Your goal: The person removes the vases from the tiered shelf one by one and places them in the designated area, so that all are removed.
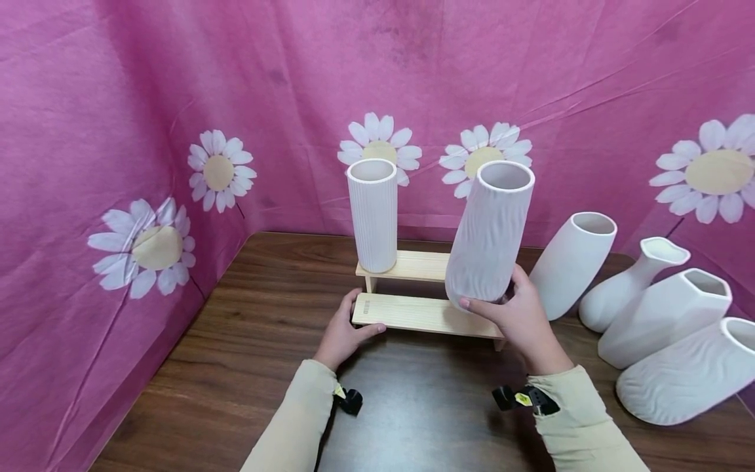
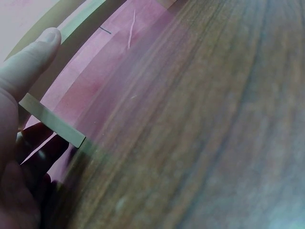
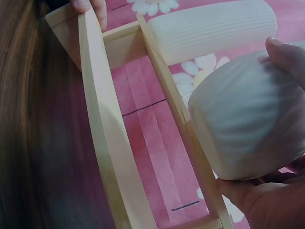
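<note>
The right hand [image 1: 523, 321] is gripping a vase [image 1: 489, 236] low (stiff, breakable, I'm guessing, best cradled there), the left hand [image 1: 347, 335] holding the stand [image 1: 421, 314].

tall white rippled ceramic-looking vase [image 1: 488, 236]: matt, shallow wavy grooves. white ribbed cylindrical vase [image 1: 374, 219]: matt, fine vertical ridges. white rounded tapering vase [image 1: 567, 270]: smooth, matt. white faceted vase [image 1: 657, 324]: smooth flat planes. pale two-tier wooden stand [image 1: 421, 314]: fine grain, smooth, matt. dark brown wood-grain table [image 1: 236, 341]: low sheen, glossy patch. pink daisy-printed backdrop [image 1: 283, 78]: creased cloth. beige sleeves [image 1: 291, 419]: matt cloth.
</note>
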`<state>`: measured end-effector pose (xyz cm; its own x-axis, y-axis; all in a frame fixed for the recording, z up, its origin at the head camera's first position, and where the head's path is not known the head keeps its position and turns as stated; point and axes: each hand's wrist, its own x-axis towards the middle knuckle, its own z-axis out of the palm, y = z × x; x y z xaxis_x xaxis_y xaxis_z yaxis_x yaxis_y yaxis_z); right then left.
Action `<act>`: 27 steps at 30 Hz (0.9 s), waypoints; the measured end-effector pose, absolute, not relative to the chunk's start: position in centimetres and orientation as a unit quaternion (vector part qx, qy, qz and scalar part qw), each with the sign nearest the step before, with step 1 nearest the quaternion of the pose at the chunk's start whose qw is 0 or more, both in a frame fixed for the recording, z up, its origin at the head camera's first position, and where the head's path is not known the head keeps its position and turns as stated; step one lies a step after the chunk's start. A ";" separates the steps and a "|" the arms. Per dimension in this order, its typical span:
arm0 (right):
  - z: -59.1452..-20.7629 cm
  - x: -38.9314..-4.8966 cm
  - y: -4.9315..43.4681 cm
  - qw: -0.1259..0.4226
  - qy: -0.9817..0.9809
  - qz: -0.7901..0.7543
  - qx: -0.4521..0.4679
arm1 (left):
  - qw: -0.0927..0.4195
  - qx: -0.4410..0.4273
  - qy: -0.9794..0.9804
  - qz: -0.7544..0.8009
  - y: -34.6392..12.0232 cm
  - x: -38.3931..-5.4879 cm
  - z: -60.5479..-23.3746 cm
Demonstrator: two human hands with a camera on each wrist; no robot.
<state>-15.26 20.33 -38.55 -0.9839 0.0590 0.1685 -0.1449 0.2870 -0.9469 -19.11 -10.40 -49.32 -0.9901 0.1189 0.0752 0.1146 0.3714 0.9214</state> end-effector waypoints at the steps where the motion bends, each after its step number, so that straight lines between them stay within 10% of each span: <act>1: -38.5 -15.1 20.5 0.085 -0.800 0.593 0.025 | 0.002 0.070 0.828 0.557 -10.4 -19.1 -49.3; 27: -39.9 -13.1 23.6 0.106 -0.855 0.507 -0.012 | 0.011 0.064 0.829 0.556 -10.4 -19.0 -49.4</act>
<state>-13.13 23.64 -39.91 -0.9774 0.1273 0.1690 -0.0872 0.4853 -0.8700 -18.96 -10.41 -49.42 -0.9916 0.1179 0.0525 0.0933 0.3740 0.9227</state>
